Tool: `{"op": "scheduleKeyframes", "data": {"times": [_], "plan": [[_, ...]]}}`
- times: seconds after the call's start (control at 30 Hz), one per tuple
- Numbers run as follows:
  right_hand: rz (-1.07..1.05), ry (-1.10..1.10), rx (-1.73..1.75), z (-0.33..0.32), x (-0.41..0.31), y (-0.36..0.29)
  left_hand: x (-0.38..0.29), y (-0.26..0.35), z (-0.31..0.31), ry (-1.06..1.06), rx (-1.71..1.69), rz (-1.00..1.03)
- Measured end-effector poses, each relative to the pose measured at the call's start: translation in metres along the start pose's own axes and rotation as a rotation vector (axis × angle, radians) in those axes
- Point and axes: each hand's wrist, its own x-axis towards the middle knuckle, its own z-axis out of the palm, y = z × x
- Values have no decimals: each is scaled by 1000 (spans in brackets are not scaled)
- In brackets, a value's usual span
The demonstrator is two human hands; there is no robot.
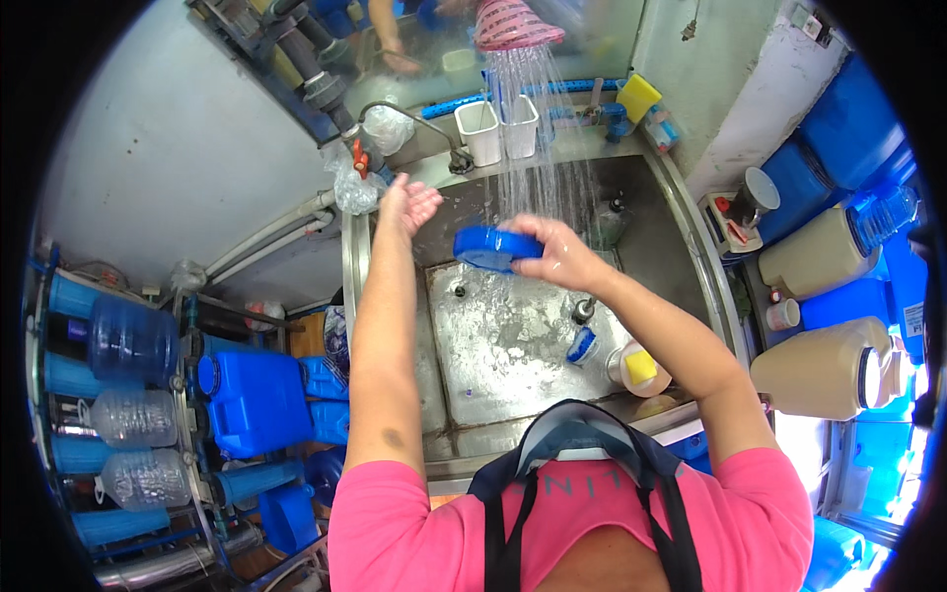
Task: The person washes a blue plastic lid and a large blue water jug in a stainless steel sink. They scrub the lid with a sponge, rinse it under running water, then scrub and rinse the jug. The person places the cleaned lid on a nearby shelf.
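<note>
My right hand (551, 251) grips a round blue plastic lid (484, 248) by its edge, over the stainless steel sink (510, 370). Water streams from a shower outlet wrapped in pink cloth (514, 28) and falls around that hand and the lid. My left hand (410, 206) is empty, palm up with the fingers apart, above the sink's left rim. Close to it are a red valve handle (360, 159) and a clear plastic bag (355, 189). Down in the basin lie a blue scrub brush (582, 345) and a round container with a yellow sponge (641, 367) on it.
Two white plastic bins (479, 133) and a bent metal tap (459, 159) stand along the sink's back ledge. A pump bottle (612, 220) sits in the back right corner. Blue jugs (255, 403) fill the left side, beige jugs (814, 370) the right.
</note>
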Motion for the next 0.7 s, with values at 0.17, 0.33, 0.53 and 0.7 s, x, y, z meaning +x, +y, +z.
{"op": "scheduleKeyframes", "data": {"times": [0.17, 0.33, 0.53, 0.7], "plan": [[-579, 82, -737, -24, -12, 6, 21, 62, -14, 33, -390, 85], [159, 232, 46, -26, -38, 26, 53, 89, -28, 227, -615, 155], [445, 441, 932, -42, -74, 51, 52, 58, -19, 607, 179, 563], [390, 480, 1148, -51, -94, 59, 28, 6, 44, 754, 206, 627]]}}
